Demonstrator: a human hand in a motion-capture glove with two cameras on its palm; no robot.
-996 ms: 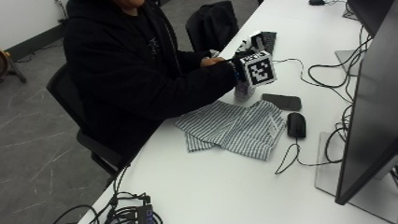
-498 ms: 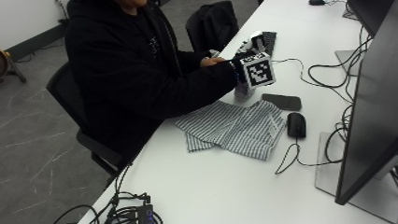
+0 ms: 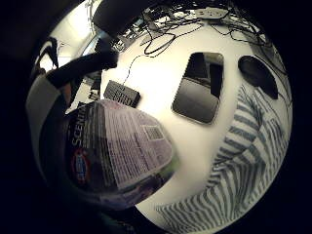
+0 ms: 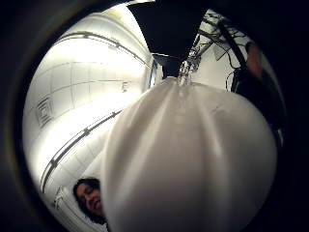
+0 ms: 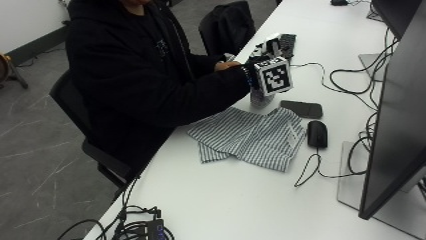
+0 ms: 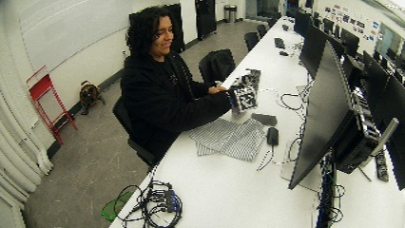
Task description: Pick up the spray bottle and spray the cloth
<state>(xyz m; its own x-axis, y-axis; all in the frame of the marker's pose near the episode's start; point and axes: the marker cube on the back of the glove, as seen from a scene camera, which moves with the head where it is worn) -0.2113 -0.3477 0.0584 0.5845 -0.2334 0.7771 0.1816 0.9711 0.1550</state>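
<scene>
— So, have we sprayed yet?
— Not that we see: our right hand [image 5: 256, 67] grips the spray bottle [image 5: 261, 96] above the table, just beside the striped cloth [image 5: 249, 137].

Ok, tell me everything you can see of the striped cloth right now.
The striped cloth is thin fabric with fine dark and pale stripes, lying crumpled and partly folded on the white table, near its front edge by the person. Its far corner reaches toward the phone, and the mouse sits just beside its edge. Nothing rests on it and no hand touches it. No wet patch is visible.
</scene>
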